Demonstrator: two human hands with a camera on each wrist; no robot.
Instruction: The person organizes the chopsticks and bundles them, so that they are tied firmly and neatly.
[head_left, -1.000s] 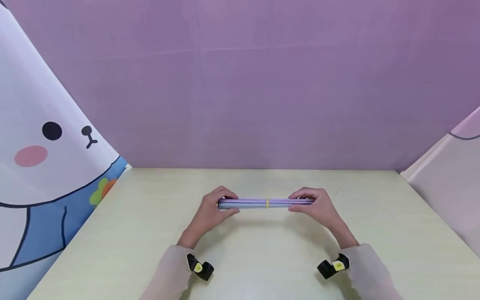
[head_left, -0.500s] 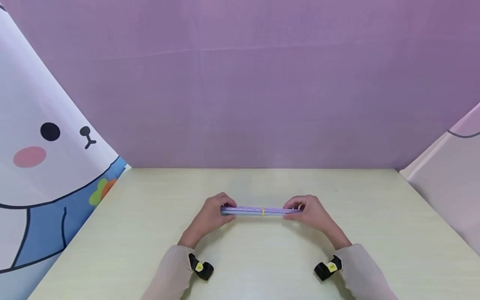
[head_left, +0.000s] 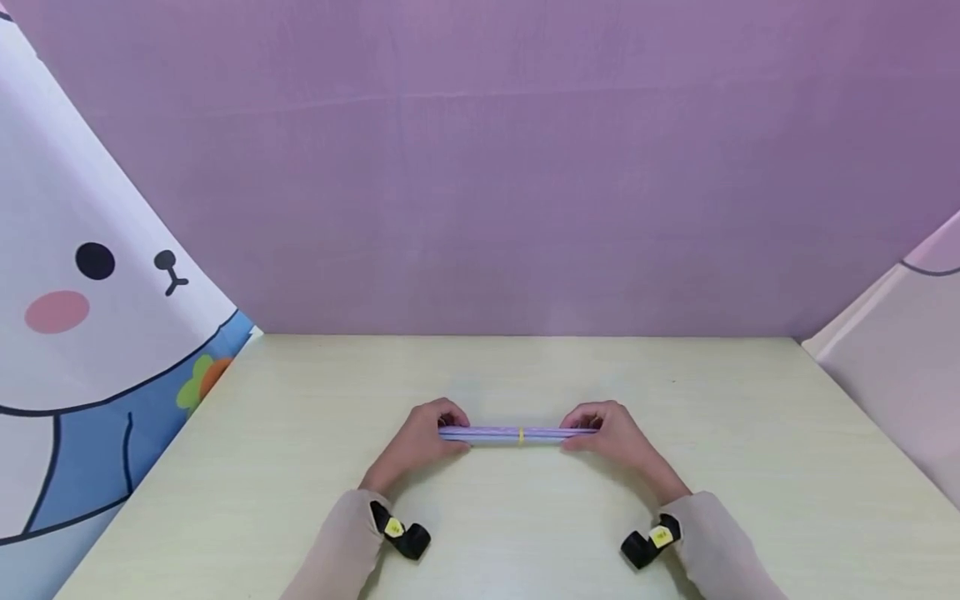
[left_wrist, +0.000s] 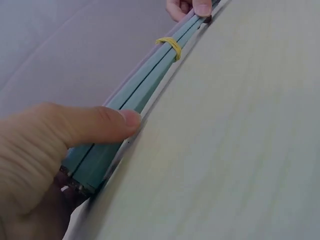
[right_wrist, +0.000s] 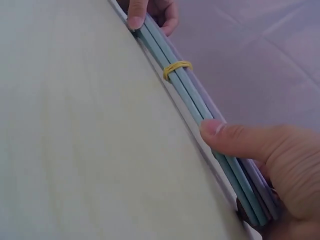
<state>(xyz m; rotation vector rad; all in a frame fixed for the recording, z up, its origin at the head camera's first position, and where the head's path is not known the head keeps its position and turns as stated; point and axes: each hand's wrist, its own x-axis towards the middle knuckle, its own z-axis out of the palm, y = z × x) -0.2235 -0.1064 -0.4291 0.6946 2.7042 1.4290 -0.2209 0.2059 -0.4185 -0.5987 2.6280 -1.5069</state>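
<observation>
A bundle of slim teal and lilac sticks (head_left: 495, 436) lies crosswise between my two hands, low over the table. A yellow rubber band (head_left: 521, 436) is wound round its middle. My left hand (head_left: 420, 439) grips the left end, its thumb (left_wrist: 107, 125) laid over the teal side in the left wrist view. At the other end my right hand (head_left: 615, 435) pinches the sticks, thumb (right_wrist: 235, 137) on the teal face and fingers behind. Dark stick ends (left_wrist: 75, 182) show beside the left palm. The fingers on the far side are partly hidden by the bundle.
The pale wood-grain table (head_left: 495, 525) spreads under both arms. A purple cloth backdrop (head_left: 525, 183) rises behind its far edge, and a printed cartoon cloth (head_left: 127, 350) hangs along the left side. Black cameras (head_left: 408, 540) are strapped to both wrists.
Both hands have lowered the bundle toward the table and nearer to me, with a slight shift left. The right hand has moved a little inward. Both grips stay on the ends.
</observation>
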